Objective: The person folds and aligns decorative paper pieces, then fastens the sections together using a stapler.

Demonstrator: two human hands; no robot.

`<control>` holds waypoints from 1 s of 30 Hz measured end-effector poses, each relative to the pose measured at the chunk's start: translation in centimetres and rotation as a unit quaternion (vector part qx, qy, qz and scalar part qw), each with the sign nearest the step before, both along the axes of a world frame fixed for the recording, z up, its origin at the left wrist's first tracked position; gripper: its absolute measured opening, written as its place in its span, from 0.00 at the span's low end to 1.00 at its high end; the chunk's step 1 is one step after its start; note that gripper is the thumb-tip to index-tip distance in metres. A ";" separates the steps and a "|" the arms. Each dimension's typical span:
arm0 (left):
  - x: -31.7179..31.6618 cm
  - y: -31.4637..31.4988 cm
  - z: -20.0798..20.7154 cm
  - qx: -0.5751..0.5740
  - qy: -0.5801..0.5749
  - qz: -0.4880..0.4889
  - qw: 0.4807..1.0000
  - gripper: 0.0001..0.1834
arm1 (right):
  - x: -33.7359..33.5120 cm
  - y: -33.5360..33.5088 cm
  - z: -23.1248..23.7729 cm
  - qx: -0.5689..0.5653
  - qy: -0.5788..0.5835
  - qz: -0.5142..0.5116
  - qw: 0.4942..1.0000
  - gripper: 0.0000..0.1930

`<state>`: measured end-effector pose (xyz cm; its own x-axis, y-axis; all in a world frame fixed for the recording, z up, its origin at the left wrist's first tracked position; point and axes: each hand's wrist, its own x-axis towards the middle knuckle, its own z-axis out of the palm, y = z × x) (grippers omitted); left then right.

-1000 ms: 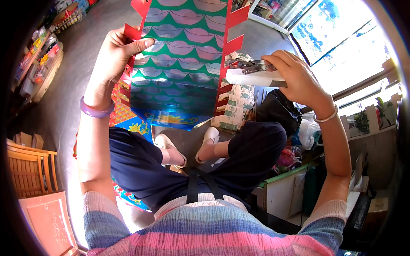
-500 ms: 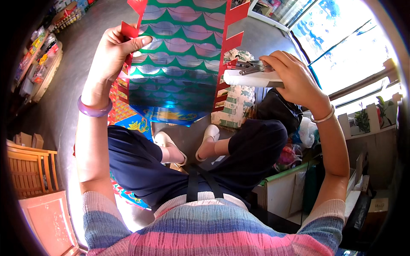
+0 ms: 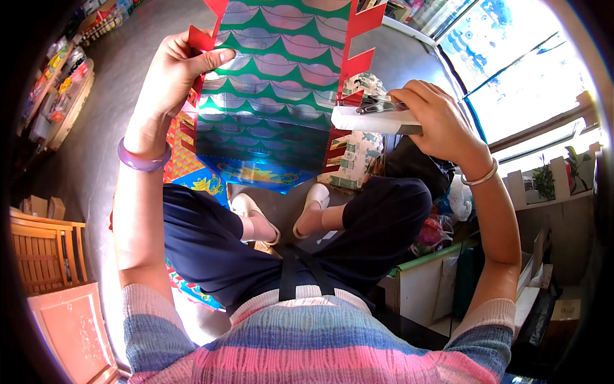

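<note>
Green patterned sheet point(image 3: 275, 83), held above the white shoes point(image 3: 317, 196). The left hand point(image 3: 179, 70) pinches its left edge; the right hand point(image 3: 441, 118) grips a white stapler point(image 3: 377, 120). The sheet has shifted rightward, its edge of red tabs point(image 3: 359, 63) apparently meeting the stapler's tip. A pale bundle point(image 3: 358, 157) crowds behind; a black bag point(image 3: 417, 165) lies nearby.

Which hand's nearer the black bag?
Right. The right hand is just above the black bag in the picture; the left hand is well off to its left, gripping the green patterned sheet's left edge.
</note>
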<state>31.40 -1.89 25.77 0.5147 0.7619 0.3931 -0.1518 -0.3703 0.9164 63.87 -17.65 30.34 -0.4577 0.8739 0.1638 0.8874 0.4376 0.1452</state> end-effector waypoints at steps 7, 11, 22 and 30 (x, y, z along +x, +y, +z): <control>0.1 0.1 0.0 0.000 0.007 0.005 1.000 0.09 | 0.3 0.1 -0.3 0.018 -0.010 0.001 1.000 0.26; 0.3 -0.2 0.0 0.003 0.015 0.018 1.000 0.09 | 0.2 0.1 -0.3 0.014 -0.008 -0.004 1.000 0.26; 1.0 0.4 0.7 0.047 0.056 0.107 0.992 0.06 | -0.4 0.1 -2.7 0.022 0.025 -0.088 0.996 0.18; 3.5 -1.4 3.0 0.390 -0.117 0.429 0.806 0.09 | -0.5 3.6 -10.9 -0.003 0.273 -0.281 0.920 0.14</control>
